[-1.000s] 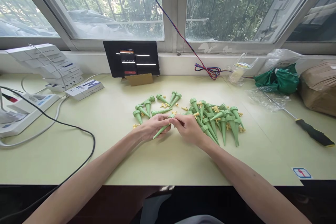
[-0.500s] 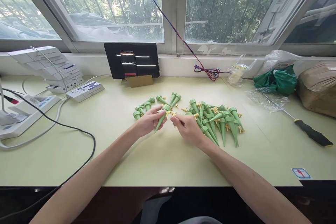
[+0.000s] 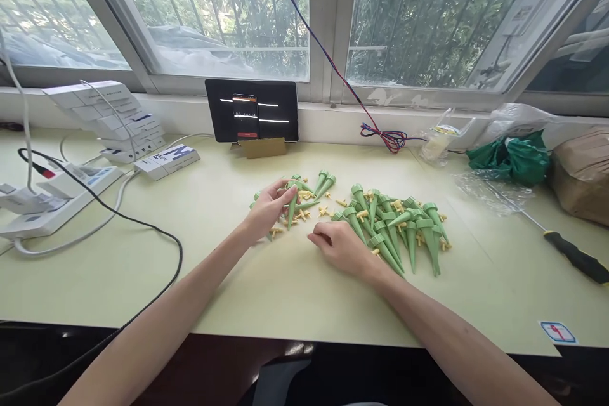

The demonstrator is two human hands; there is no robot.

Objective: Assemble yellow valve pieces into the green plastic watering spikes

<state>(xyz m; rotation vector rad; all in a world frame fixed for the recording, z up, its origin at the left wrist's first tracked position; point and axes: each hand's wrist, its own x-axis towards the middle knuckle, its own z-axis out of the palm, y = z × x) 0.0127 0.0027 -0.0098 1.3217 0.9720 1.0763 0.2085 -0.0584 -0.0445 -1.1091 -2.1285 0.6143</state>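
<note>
Left hand (image 3: 269,209) pinching green spike (image 3: 292,210), right hand (image 3: 343,246) pressed together, beside piled spikes (image 3: 389,241)

Left hand (image 3: 269,208) around a green spike (image 3: 292,210), curled right hand (image 3: 345,248) beside piled spikes (image 3: 390,240) and yellow fittings (image 3: 362,214)

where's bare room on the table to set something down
Bare: tabletop between left forearm and right forearm; also between the right pile of green cones and the screwdriver. Crowded: the pile itself, around the left hand with more cones and yellow pieces, and by the power strip.
</note>
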